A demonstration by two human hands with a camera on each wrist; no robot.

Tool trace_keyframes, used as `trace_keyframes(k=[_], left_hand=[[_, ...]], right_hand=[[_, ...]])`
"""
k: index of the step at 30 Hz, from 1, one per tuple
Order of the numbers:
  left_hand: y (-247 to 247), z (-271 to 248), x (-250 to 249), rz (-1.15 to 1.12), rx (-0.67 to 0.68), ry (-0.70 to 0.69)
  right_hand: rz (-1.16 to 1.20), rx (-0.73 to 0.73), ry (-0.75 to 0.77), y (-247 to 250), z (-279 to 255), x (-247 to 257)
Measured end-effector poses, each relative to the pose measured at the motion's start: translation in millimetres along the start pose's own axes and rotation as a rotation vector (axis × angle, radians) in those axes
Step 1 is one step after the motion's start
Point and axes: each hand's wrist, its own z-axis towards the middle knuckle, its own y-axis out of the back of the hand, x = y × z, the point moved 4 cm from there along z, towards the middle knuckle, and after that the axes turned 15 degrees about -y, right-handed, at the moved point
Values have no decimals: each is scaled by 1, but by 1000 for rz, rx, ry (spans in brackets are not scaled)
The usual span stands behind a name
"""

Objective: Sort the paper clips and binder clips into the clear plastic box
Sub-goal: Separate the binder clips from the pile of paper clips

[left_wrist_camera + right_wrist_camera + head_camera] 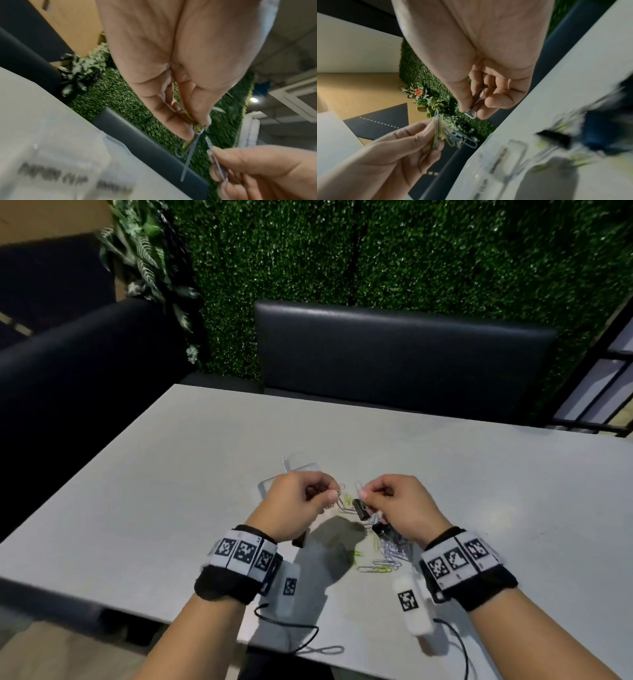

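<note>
The fingers [197, 108] of the left hand [294, 505] are pressed together on a bunch of paper clips [453, 136], grey and yellow ones; I can count about four, but they overlap. The right hand [397, 505] pinches one grey clip [471, 114] between thumb and first finger. Both hands are raised above the worktop [171, 491] and near each other, probably because the clips are hooked together and must be pulled apart before sorting. Below them lies the loose pile [387, 553]: two black binder clips [361, 508] show, and at least six paper clips, though the blur makes this uncertain. The clear box [298, 469] stands just behind the left hand, partly hidden; what is inside I cannot tell.
</note>
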Motion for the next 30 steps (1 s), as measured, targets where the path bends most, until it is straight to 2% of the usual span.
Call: trace_keyframes(k=[2, 5, 11, 15, 20, 23, 26, 28, 30], left_hand=[[32, 5, 9, 10, -113, 19], [72, 13, 35, 84, -226, 103], [77, 13, 83, 309, -170, 268], [68, 11, 91, 351, -124, 282], [54, 17, 63, 422, -114, 196], [25, 26, 32, 388, -12, 85], [-23, 37, 11, 411, 216, -23], [-56, 43, 9, 473, 368, -70], [-80, 47, 15, 552, 474, -76]], right_hand=[[72, 45, 20, -27, 19, 26], [51, 117, -4, -71, 45, 54], [-164, 121, -22, -126, 66, 73], [-195, 142, -21, -118, 58, 71], [-182, 16, 7, -46, 47, 46], [-239, -103, -18, 12, 44, 14], [-393, -163, -84, 49, 43, -22], [-538, -85, -107, 53, 42, -43], [-696, 18, -43, 43, 39, -52]])
